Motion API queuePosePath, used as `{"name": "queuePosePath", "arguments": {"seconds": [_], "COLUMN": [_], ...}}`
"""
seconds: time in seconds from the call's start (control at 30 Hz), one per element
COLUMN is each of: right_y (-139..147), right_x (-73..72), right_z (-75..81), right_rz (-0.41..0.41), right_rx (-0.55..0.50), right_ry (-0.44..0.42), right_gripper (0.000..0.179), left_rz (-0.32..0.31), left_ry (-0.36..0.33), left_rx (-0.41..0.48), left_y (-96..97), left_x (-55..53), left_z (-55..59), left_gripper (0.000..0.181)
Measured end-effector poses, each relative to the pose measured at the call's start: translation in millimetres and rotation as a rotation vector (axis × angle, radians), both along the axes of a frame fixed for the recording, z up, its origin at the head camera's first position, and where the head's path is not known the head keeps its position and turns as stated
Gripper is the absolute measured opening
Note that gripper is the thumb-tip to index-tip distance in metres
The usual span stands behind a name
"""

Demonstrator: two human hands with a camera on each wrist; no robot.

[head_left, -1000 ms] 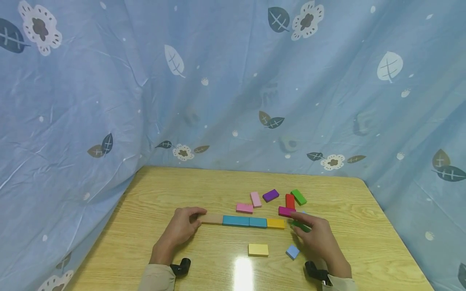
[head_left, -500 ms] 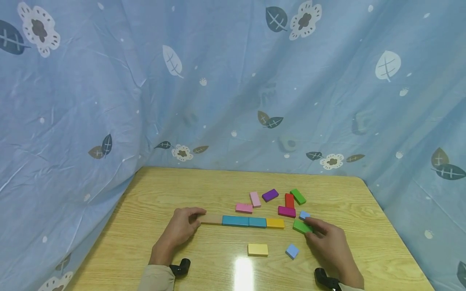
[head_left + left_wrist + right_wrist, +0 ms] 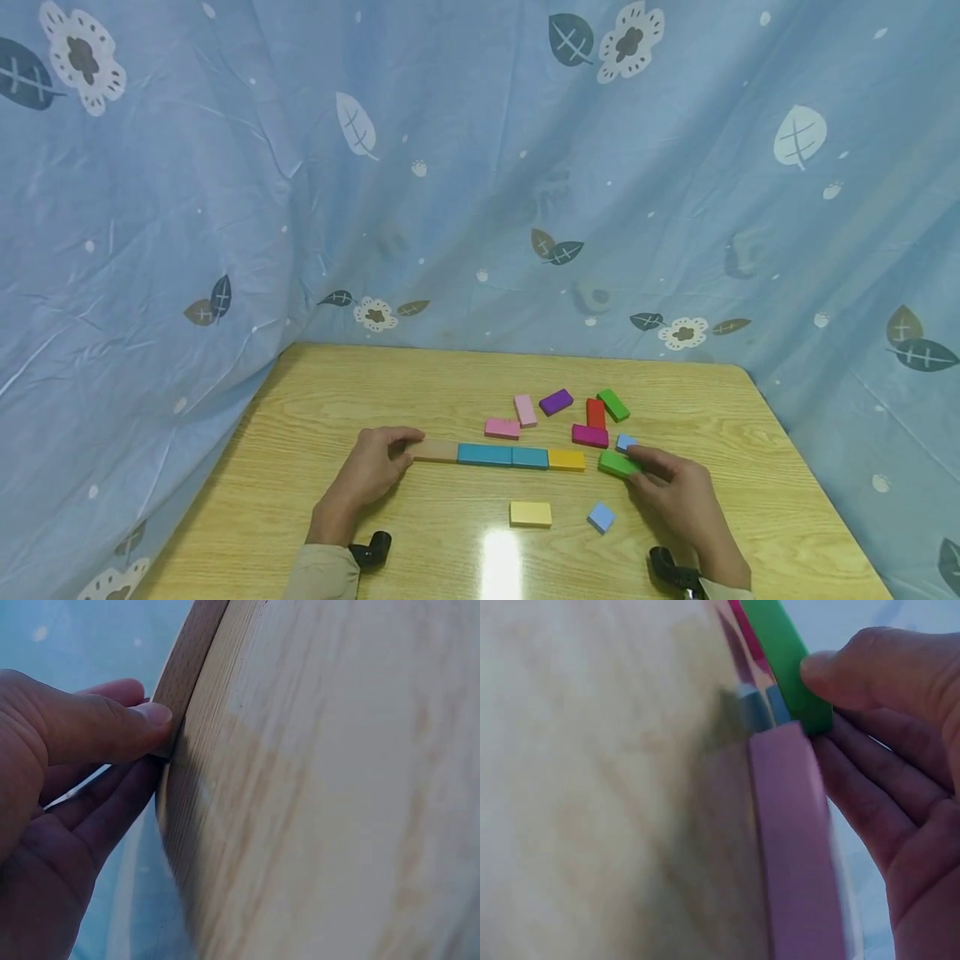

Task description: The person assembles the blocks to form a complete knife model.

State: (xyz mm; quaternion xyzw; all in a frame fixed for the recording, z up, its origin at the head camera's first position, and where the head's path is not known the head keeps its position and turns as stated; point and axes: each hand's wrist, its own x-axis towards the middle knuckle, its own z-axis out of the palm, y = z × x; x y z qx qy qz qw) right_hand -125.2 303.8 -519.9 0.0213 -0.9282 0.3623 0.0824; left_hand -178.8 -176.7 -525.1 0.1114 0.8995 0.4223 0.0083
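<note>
A row of blocks lies across the table: a natural-wood block (image 3: 437, 451) at the left end, a long blue block (image 3: 485, 455), a shorter blue block (image 3: 530, 457) and an orange-yellow block (image 3: 566, 460). My left hand (image 3: 369, 469) pinches the wood block's left end; the left wrist view shows the thumb (image 3: 154, 716) on its side. To the right of the row, my right hand (image 3: 678, 492) holds a green block (image 3: 618, 464) between thumb and fingers, apart from the orange-yellow one. In the right wrist view this green block (image 3: 791, 667) is tilted.
Behind the row lie two pink blocks (image 3: 502, 428), a purple block (image 3: 556, 402), a red block (image 3: 596, 413), a magenta block (image 3: 590, 436), another green block (image 3: 613, 405) and a small blue block (image 3: 626, 442). A pale yellow block (image 3: 530, 514) and a light-blue block (image 3: 601, 517) lie nearer me.
My right hand first moved right, away from the end of the row, to the green block. That block has since shifted slightly left with the hand. The left hand stays in place.
</note>
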Motion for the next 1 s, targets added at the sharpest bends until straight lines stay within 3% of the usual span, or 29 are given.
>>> {"name": "queuePosePath", "arguments": {"seconds": [0.2,0.53,1.0], "right_y": [-5,-12,-15], "right_x": [-7.0,-18.3,-20.9], "right_z": [2.0,-3.0,-2.7], "right_rz": [0.077,0.132,0.138], "right_rx": [-0.051,0.021,0.005], "right_ry": [-0.010,0.035,0.011], "right_gripper": [0.036,0.043,0.042], "left_rz": [0.005,0.008,-0.003], "left_ry": [-0.005,0.000,0.003], "left_rx": [0.006,-0.010,-0.008], "left_y": [0.7,0.7,0.5], "left_x": [-1.3,-1.9,-2.4], "left_z": [-0.1,-1.1,-1.9], "left_gripper": [0.037,0.037,0.037]}}
